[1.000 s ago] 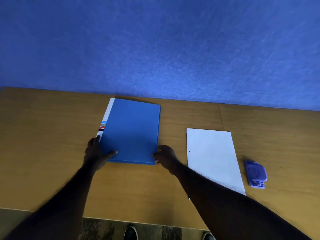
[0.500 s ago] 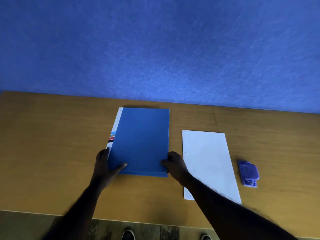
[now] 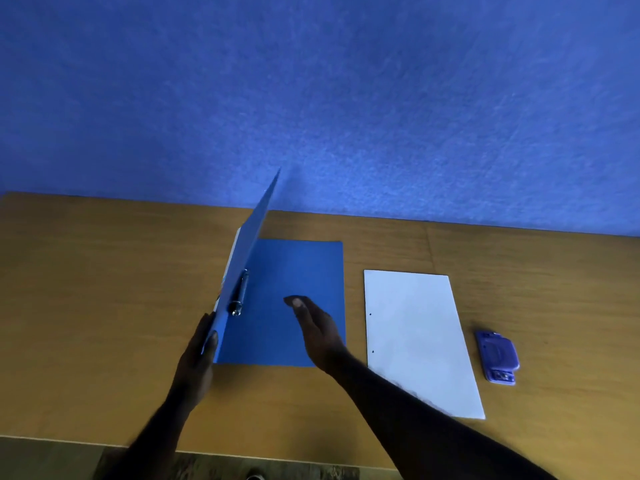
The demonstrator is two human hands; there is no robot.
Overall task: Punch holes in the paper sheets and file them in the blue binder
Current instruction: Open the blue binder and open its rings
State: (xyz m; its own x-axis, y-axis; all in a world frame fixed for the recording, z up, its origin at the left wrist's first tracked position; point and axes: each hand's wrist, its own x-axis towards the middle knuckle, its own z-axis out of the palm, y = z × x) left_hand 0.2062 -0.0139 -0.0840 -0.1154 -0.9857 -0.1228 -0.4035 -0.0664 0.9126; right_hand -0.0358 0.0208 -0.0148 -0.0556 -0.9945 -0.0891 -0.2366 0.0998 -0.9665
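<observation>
While your left hand [image 3: 197,358] pinches the blue binder [image 3: 294,303]'s raised cover, your right hand [image 3: 317,329] hovers spread over its floor. Just right of it lie the punched paper sheets [image 3: 419,337]: light, floppy; lift them by an edge.

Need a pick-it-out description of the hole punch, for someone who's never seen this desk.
Start at the wooden table against the blue wall. To the right of the open blue binder lies the white paper; the hole punch sits just right of that sheet, apart from it. It is the only small, chunky purple thing there; its neighbours are flat and larger.
</observation>
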